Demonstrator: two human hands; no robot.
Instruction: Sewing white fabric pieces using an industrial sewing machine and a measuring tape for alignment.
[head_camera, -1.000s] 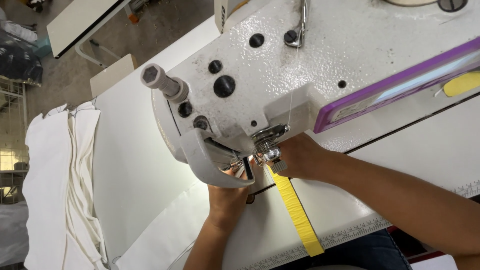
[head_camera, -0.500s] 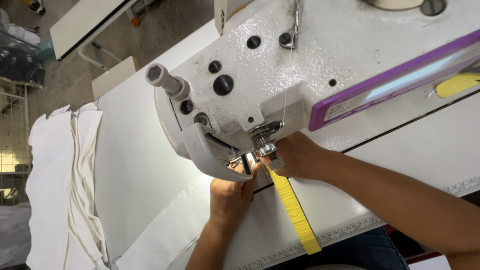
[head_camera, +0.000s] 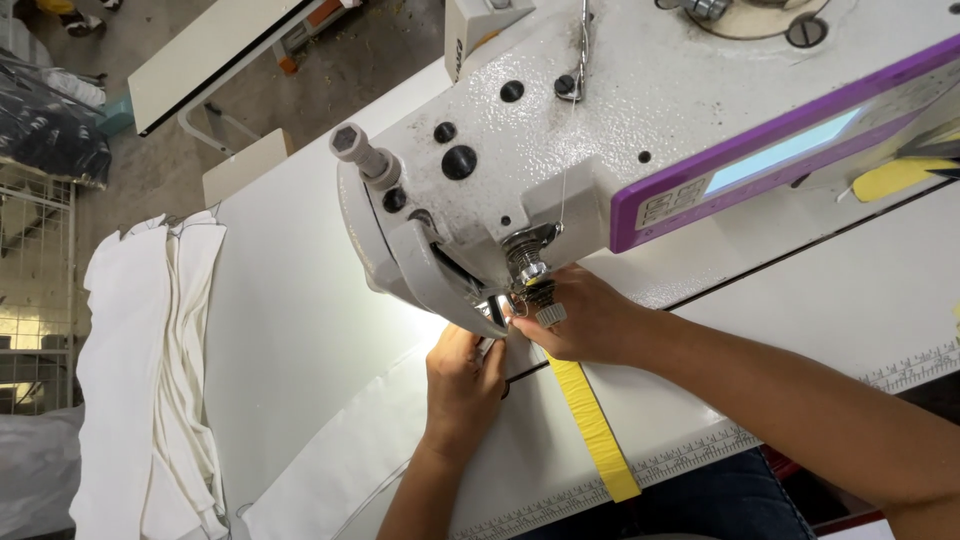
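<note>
Yellow tape (head_camera: 592, 425) runs from the tabletop's (head_camera: 300, 300) near edge up under our right hand (head_camera: 585, 320), nearer than the left hand (head_camera: 462, 385); fingertip grips hidden.

I see the sewing machine (head_camera: 620, 130) in speckled, rough-painted metal; beside it, soft matt white cloth (head_camera: 340, 460); below it, matt yellow tape (head_camera: 592, 430).

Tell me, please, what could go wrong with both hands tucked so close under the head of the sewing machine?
Both the left hand and the right hand sit right at the needle area of the sewing machine, so a fingertip could be caught if it runs. The yellow strip trails loose over the table edge and might drift askew. The white cloth lies slack and could bunch up.
</note>
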